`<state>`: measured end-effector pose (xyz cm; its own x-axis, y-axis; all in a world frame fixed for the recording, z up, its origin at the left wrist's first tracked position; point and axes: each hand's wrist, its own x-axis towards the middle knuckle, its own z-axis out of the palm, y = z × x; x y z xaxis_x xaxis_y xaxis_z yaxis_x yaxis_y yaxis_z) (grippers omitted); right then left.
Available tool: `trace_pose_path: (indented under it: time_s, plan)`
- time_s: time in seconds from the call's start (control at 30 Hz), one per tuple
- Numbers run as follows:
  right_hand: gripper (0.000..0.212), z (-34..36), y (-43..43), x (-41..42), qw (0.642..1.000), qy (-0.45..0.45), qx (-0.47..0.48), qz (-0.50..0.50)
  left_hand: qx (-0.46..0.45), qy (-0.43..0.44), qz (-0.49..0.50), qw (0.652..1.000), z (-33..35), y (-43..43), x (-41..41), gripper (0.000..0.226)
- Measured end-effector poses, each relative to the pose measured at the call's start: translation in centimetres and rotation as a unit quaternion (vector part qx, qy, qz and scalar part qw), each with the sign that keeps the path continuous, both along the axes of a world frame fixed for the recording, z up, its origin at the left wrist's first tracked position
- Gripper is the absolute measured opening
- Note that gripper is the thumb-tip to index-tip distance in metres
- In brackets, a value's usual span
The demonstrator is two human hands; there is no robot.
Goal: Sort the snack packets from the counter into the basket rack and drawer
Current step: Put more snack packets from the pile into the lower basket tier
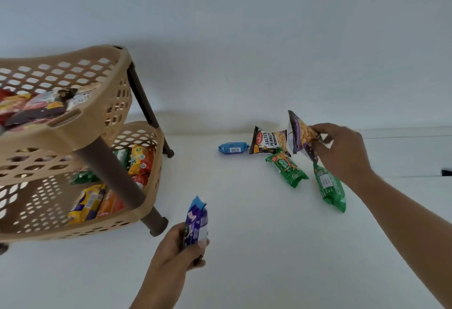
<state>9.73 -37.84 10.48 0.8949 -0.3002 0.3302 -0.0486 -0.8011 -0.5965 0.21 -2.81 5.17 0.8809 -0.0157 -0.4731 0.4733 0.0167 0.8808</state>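
Note:
My left hand grips a purple and blue snack packet upright, low in the middle, just right of the basket rack. My right hand pinches a purple peanut packet lifted above the white counter. Below it on the counter lie a black salted peanut packet, a small blue packet and two green packets. The tan two-tier rack holds several packets in both tiers.
The rack's dark brown legs stand at the left, the front one close to my left hand. A white wall rises behind the counter. A dark object shows at the far right edge.

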Motion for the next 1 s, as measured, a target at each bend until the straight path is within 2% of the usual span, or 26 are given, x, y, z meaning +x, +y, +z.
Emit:
trace_pose_path:
  time_s: [0.07,0.17,0.3,0.37,0.47,0.63,0.77,0.83,0.93,1.0]
  plan:
    - [0.026,0.7,2.4,-3.3,0.993,-0.007,0.114,0.029,-0.007,0.024,0.022,0.999,-0.4,1.5,-2.3,0.028]
    - [0.03,0.8,6.5,-8.1,0.958,0.01,0.277,0.07,-0.007,0.061,0.028,0.998,-0.5,3.5,-5.4,0.021]
    - [0.041,-0.3,11.5,-13.1,0.877,0.046,0.467,0.105,-0.012,0.082,0.053,0.995,0.0,6.6,-9.0,0.014]
    - [0.042,-1.1,13.8,-15.0,0.849,0.073,0.505,0.141,-0.02,0.074,0.072,0.994,0.2,8.3,-10.5,0.014]
    - [0.043,-2.3,17.1,-17.2,0.847,0.106,0.49,0.176,-0.036,0.054,0.107,0.992,0.7,11.1,-12.0,0.018]
    - [0.03,-2.4,22.3,-19.7,0.913,0.117,0.318,0.226,-0.084,0.048,0.132,0.987,2.7,16.0,-12.6,0.014]
    - [0.043,-1.9,27.2,-20.6,0.939,0.091,0.235,0.234,-0.084,0.043,0.144,0.985,4.1,21.0,-11.8,0.009]
    - [0.051,-1.7,30.6,-20.7,0.942,0.078,0.235,0.228,-0.05,0.029,0.154,0.986,4.5,24.5,-11.1,0.014]
    - [0.056,-1.9,36.3,-20.6,0.929,0.098,0.298,0.198,0.01,0.001,0.127,0.992,5.6,30.3,-10.1,0.02]
    - [0.055,-1.9,40.5,-20.3,0.925,0.101,0.321,0.177,0.023,-0.007,0.105,0.994,6.3,33.8,-9.3,0.011]
